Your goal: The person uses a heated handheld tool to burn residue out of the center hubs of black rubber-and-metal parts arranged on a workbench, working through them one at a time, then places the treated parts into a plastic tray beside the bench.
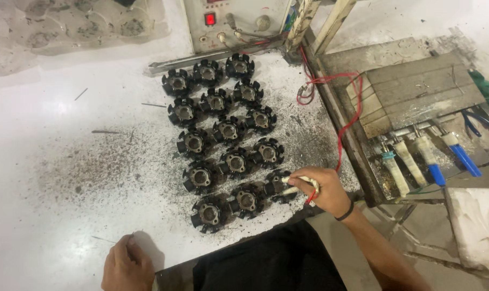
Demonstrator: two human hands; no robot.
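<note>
Head view: the right hand (319, 191) grips a wired white probe (297, 184) against the near right metal wheel (277, 186). Fourteen other wheels wait. The left hand (127, 264), holding nothing, rests on the white table (50, 161).

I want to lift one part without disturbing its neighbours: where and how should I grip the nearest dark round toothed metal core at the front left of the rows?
Probably grip the front-left dark toothed metal core from above by its outer teeth on the free front and left sides. It lies flat on the white table, and neighbours crowd its right and rear.
</note>
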